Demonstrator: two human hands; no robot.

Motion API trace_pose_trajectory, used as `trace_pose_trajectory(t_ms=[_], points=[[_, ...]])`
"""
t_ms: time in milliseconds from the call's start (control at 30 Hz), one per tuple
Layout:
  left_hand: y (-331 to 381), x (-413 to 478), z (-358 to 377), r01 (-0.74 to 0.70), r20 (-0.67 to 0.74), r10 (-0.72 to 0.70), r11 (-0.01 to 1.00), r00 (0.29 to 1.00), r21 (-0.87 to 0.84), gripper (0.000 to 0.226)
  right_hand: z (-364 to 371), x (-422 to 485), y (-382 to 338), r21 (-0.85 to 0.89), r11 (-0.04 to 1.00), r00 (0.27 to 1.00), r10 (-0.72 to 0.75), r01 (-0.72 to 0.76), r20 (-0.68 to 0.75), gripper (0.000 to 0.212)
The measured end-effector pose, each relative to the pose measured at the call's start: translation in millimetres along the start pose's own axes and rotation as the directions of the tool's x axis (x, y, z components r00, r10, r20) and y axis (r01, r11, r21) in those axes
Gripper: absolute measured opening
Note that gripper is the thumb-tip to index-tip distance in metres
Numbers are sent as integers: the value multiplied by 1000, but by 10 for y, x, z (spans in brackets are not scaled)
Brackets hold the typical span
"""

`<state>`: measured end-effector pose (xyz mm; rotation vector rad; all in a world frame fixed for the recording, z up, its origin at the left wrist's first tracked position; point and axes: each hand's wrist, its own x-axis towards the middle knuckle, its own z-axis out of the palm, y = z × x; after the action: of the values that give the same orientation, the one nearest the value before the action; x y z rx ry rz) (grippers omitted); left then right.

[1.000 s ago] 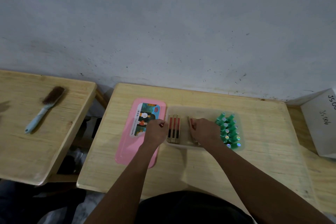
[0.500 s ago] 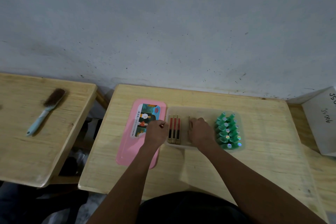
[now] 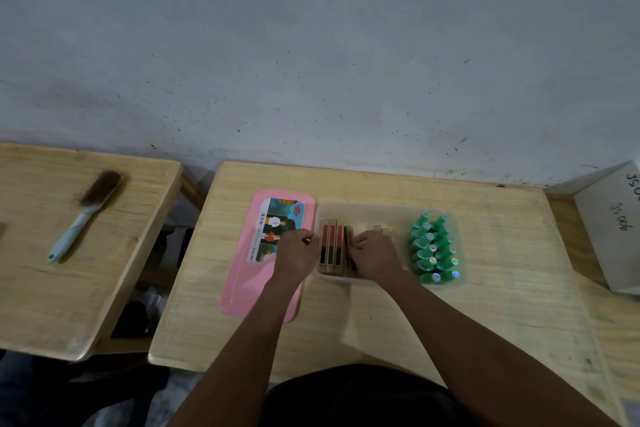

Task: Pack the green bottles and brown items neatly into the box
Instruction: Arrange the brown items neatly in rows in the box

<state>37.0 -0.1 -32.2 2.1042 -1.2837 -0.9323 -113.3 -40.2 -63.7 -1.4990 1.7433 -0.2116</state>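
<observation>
Brown items line the box at left; right hand pinches one, left hand fingers grip the rim; green bottles packed right.

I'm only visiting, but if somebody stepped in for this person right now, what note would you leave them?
Left hand: fingers curled at the left rim of the box; a grip is not clear.
Right hand: inside the box, fingers curled on the brown items beside the standing row.
Green bottles: packed in rows at the box's right end.
Done: bottles in; three brown items stand side by side at the left end.
To do: line up the brown items under the right hand. The pink lid lies off, to the box's left.
</observation>
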Motion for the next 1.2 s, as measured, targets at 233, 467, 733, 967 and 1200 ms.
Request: trace_pose_trajectory(t_ms=[233,467,733,967,1200], points=[[2,-5,1,3,3,-3,1000,1000,-9,24,6,38,15,73,997,998,-28,24,53,19],[8,-11,-5,-7,-4,7,1000,1000,6,27,23,68,41,162,987,1000,-7,8,-2,22],[10,-3,-15,-18,-2,18,1000,1000,21,26,2,58,20,128,992,1000,-20,19,9,27],[-2,0,-11,-18,3,18,1000,1000,2,26,46,76,18,154,988,1000,15,-18,19,29],[-8,-5,-3,-28,2,28,1000,1000,2,26,-84,8,33,34,999,998,-23,25,-54,29]])
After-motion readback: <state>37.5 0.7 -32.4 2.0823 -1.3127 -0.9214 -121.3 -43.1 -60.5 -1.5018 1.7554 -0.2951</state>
